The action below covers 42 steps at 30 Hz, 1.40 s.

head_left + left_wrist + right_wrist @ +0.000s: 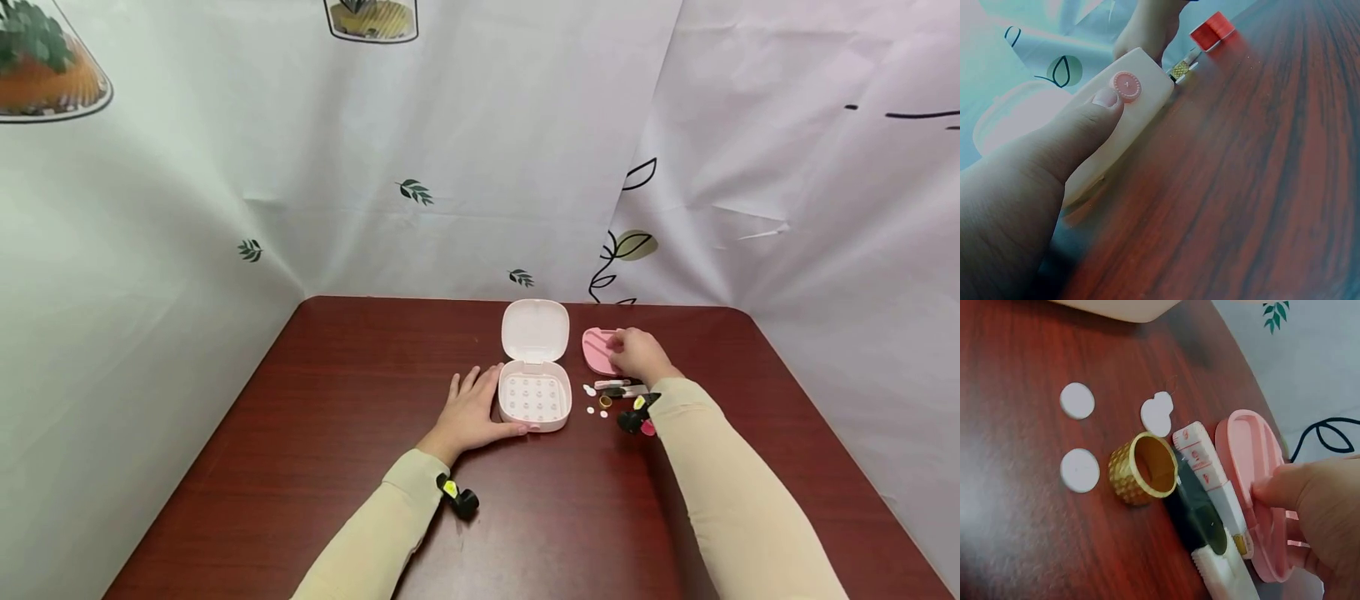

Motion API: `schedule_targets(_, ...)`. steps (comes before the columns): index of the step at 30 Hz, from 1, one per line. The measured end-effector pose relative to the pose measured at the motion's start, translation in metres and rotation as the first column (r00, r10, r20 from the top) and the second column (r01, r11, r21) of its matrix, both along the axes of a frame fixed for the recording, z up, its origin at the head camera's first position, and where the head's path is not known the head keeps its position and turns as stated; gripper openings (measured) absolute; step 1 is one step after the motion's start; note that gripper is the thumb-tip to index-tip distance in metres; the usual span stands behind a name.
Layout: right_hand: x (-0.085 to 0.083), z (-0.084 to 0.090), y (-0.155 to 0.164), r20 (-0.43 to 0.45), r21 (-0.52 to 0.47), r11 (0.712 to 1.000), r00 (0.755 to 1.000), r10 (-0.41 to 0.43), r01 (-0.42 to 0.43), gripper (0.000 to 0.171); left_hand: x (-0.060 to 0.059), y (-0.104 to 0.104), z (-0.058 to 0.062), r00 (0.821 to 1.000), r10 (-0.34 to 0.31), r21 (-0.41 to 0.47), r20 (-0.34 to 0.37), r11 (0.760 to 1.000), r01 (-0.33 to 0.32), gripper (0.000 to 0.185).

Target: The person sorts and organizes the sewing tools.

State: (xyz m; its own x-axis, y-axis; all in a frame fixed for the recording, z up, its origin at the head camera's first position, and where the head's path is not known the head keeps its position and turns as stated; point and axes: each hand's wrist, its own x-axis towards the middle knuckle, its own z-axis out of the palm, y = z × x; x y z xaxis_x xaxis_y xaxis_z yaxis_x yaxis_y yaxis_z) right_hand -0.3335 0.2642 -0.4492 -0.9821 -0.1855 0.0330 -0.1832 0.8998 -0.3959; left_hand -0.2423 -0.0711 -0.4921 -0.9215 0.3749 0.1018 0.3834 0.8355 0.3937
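Printed white cloth (480, 108) hangs behind the dark red tabletop (360, 417). The box (1150, 81), lid raised, stands on the tabletop; the left hand (471, 415), fingers extended and apart, rests against its left side, thumb at the clasp (1129, 84). To the box's right, the right hand (641, 354) pinches the pink tray (596, 354); whether it is lifted cannot be determined. Nearer: a black-and-white tool (1194, 512), cut off in the right wrist view; a red item (648, 427), partly covered; a gold ring (1124, 472); white discs (1080, 470).

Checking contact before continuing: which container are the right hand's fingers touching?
The shallow, darker pink tray, under the right hand; the paler box has a raised lid and the left hand touching it.
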Motion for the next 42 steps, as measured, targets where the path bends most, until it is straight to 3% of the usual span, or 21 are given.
schedule_targets(14,-0.005,-0.004,0.003,0.016,-0.080,0.996,0.999,-0.044,0.046,0.037,-0.002,0.003,-0.002,1.000,-0.005,-0.002,0.006,1.000,0.005,0.120)
schedule_targets(18,-0.001,0.003,0.009,-0.031,-0.117,0.993,0.999,-0.023,0.019,0.046,-0.003,0.003,-0.003,1.000,-0.004,0.001,0.009,1.000,0.004,0.120)
schedule_targets(23,0.015,0.013,0.017,-0.091,-0.217,0.976,0.995,-0.033,0.013,0.040,-0.003,0.001,-0.004,1.000,0.002,0.007,0.011,1.000,-0.002,0.121)
schedule_targets(28,0.047,0.005,0.029,-0.158,-0.355,0.934,0.983,-0.094,0.032,0.035,-0.003,-0.001,-0.004,1.000,0.013,0.010,0.000,1.000,-0.013,0.119)
schedule_targets(35,0.088,-0.029,0.042,-0.226,-0.465,0.881,0.950,-0.215,0.089,0.026,-0.001,-0.002,-0.003,1.000,0.006,0.002,0.013,1.000,-0.006,0.119)
schedule_targets(38,0.098,-0.038,0.045,-0.204,-0.534,0.841,0.950,-0.235,0.093,0.025,-0.001,-0.001,-0.003,1.000,0.005,0.007,0.010,1.000,-0.005,0.118)
schedule_targets(42,0.106,-0.043,0.051,-0.144,-0.657,0.749,0.960,-0.242,0.091,0.023,-0.002,0.002,-0.003,1.000,-0.002,0.022,-0.007,1.000,0.002,0.116)
